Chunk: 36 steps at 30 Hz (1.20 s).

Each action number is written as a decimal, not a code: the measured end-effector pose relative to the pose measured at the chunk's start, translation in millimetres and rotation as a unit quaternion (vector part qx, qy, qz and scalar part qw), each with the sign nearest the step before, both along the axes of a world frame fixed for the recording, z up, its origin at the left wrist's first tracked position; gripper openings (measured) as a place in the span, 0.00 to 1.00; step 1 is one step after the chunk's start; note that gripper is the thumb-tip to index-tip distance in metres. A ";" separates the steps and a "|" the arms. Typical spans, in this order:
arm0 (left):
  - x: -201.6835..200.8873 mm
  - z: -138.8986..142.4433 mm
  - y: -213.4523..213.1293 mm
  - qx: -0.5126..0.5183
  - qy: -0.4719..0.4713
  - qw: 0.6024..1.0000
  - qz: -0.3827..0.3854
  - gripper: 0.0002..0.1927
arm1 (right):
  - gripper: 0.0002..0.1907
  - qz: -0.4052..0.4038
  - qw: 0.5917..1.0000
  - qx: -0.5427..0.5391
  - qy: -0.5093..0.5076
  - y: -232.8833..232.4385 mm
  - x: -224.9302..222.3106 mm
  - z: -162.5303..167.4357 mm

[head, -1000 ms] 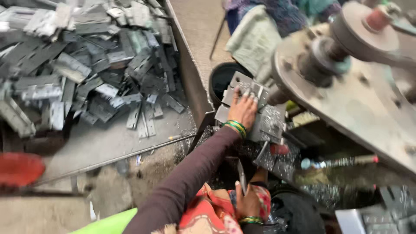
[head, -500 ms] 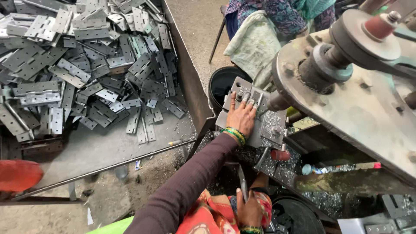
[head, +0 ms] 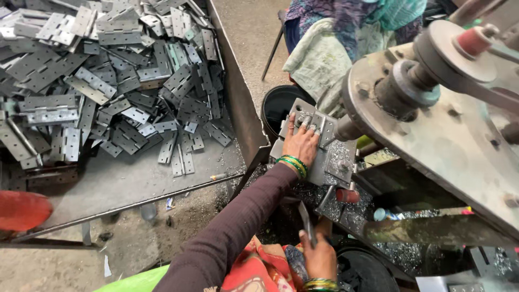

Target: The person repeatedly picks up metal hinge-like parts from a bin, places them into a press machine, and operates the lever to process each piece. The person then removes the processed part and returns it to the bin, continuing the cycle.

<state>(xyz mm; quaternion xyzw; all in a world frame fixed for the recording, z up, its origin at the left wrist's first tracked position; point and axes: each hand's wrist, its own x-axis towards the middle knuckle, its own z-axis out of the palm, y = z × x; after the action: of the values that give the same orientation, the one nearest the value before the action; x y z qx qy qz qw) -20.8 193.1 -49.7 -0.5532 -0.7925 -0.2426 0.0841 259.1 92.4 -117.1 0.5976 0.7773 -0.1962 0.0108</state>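
A flat metal hinge (head: pixel 311 125) lies on the grey jig plate (head: pixel 335 157) at the centre of the frame, under the spindle of a heavy drilling machine (head: pixel 432 108) that fills the right side. The left hand (head: pixel 300 143), green bangles at its wrist, rests on it with fingers spread, pressing it down. At bottom centre the right hand (head: pixel 319 257) is closed around a thin metal strip (head: pixel 307 223) that stands upright. A big heap of hinges (head: pixel 102 81) covers the tray (head: pixel 135 181) in the upper left.
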 end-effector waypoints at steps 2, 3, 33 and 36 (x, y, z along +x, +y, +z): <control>-1.3 -3.1 4.0 0.012 -0.005 1.000 -0.003 0.19 | 0.31 -0.021 0.997 -0.009 0.078 -17.1 -2.1 -45.7; -1.7 -5.5 6.2 0.034 0.003 0.999 -0.005 0.20 | 0.30 -0.036 0.992 -0.012 0.118 -24.0 0.5 -67.1; 12.4 58.8 -139.2 0.142 -0.132 0.947 -0.256 0.20 | 0.24 -0.032 0.994 -0.079 0.070 20.4 13.0 -38.9; 2.3 84.3 -132.0 0.108 -0.223 0.931 -0.269 0.18 | 0.22 -0.045 0.986 -0.118 0.108 19.5 13.4 -40.8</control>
<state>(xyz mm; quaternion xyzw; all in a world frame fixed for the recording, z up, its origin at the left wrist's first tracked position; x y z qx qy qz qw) -18.5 61.1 34.7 -0.6648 -0.5813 -0.4575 -0.1038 272.5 111.9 -157.9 0.6019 0.7176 -0.3502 -0.0115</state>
